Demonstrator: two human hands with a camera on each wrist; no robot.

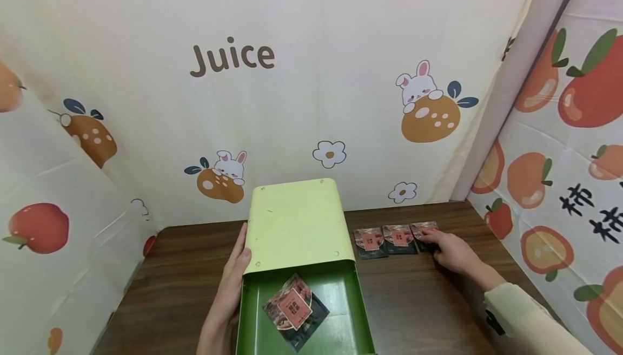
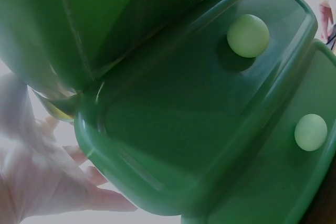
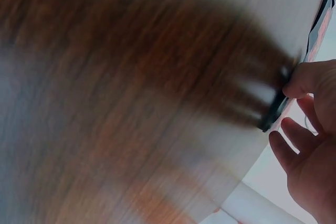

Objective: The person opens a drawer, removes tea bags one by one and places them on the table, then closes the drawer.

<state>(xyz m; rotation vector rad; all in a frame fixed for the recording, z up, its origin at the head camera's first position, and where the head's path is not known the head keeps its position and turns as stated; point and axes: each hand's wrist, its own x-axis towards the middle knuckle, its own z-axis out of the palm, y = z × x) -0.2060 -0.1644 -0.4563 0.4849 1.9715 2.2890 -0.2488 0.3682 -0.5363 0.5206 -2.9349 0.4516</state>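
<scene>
A small drawer box with a pale yellow-green top (image 1: 297, 222) stands on the table, its green drawer (image 1: 336, 290) pulled out toward me. Inside the drawer lies a dark, pink-labelled sachet (image 1: 295, 311), turned at an angle. My left hand (image 1: 233, 271) rests along the box's left side, thumb at the top edge. Right of the box, two similar sachets, a left one (image 1: 370, 243) and a middle one (image 1: 399, 240), lie in a row. At the row's right end, my right hand (image 1: 455, 252) touches a third sachet (image 1: 421, 229) with its fingertips, partly covering it.
The left wrist view shows two green drawer fronts with pale round knobs, an upper knob (image 2: 248, 36) and a lower knob (image 2: 311, 132). The brown wooden table (image 1: 413, 301) ends at a printed back curtain (image 1: 302, 90). A fruit-patterned sheet (image 1: 569, 144) hangs at the right.
</scene>
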